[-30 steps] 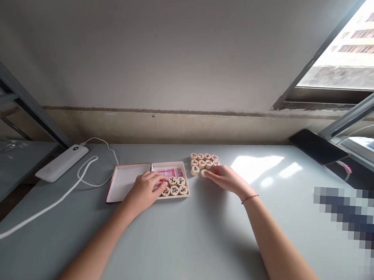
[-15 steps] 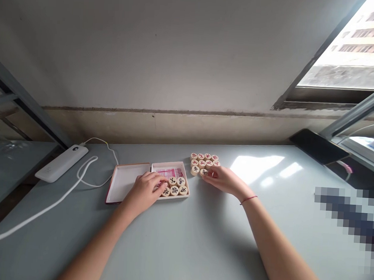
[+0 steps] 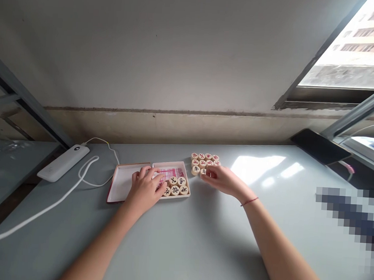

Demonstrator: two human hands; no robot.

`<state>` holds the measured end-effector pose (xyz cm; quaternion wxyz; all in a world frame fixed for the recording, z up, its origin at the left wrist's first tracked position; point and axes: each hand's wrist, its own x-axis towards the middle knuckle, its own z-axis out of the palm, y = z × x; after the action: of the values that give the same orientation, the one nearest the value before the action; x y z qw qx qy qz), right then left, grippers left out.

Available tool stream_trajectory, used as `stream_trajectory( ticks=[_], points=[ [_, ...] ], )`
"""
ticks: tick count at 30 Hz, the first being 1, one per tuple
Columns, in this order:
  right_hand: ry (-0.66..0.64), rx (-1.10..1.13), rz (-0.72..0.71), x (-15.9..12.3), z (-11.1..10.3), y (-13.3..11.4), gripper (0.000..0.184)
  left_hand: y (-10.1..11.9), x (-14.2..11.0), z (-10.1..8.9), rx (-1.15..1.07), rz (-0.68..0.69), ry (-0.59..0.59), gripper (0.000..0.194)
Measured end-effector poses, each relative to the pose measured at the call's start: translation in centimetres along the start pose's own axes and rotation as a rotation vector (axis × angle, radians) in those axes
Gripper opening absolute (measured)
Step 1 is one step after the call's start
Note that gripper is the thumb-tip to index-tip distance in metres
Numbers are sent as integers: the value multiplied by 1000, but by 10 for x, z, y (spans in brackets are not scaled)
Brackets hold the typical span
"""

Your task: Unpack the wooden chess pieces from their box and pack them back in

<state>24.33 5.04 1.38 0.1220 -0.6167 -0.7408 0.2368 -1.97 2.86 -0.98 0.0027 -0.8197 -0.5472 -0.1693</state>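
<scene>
Left hand point(image 3: 144, 189) arches down, fingers spread; right hand point(image 3: 221, 180) stretches forward, fingers bunched.
</scene>
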Motion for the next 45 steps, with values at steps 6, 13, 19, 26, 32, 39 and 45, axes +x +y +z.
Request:
stream_trajectory(
  ticks=[6,13,19,26,32,39,45],
  points=[
    [-11,95,-122,-4,3,-14,32,2,-2,1,4,-33,-10,17],
    [38,135,-149,-4,3,-18,32,5,1,-3,-216,-71,38,10],
    [14,287,-309,-13,13,-42,18,16,4,-13,-753,-221,54,24],
    [-123,561,-374,-17,27,-54,27,29,-1,-15,-983,-303,-65,34],
    [-160,713,-325,-16,24,-51,29,29,-2,-14,-978,-307,-89,36],
    [85,552,-177,-9,-2,-25,34,25,-2,-18,-864,-198,-31,28],
    [21,279,105,0,-10,3,35,12,-1,-9,-488,43,31,23]
  ],
)
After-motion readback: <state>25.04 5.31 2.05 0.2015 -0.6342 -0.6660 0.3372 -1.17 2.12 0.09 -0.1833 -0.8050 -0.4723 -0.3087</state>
